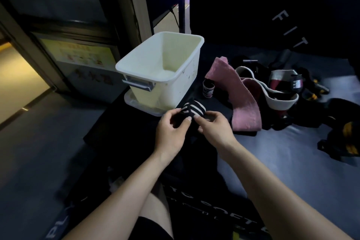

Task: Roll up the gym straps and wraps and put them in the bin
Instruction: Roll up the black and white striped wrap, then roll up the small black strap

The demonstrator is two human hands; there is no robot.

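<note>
While bare forearms reach forward over a dark mat with pale lettering, the person's left hand and right hand meet near the middle of the scene, both pinching a black wrap with white stripes. Thumb and fingers of each hand are closed on the wrap, which is partly rolled and held just above the mat, close to the near corner of the bin. Just beyond the hands stands a white plastic bin, upright on a pale lid or tray, its grey handle facing left; the visible part of its inside looks bare. To the right of the bin, a small rolled wrap stands on end. Farther right lies a loose pink wrap, touching a pile of black, white and dark red straps. Black and yellow straps lie at the far right edge on the grey floor.
</note>
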